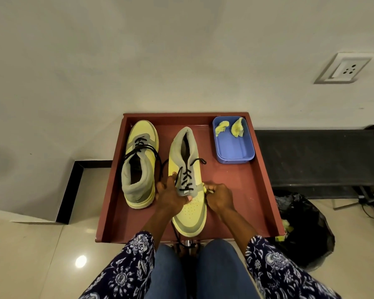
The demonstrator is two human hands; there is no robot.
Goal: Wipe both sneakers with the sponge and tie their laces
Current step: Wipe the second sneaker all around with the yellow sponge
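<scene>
The left hand grips the near sneaker across its laces. The right hand pinches a yellow sponge against its right side — both on the red tray.

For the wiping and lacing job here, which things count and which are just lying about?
Job:
near sneaker, gripped by left hand
sponge piece, pinched in right hand
far sneaker
sponge scraps in blue tub
red tray

Lying about:
black bag
wall socket
black bench
</scene>
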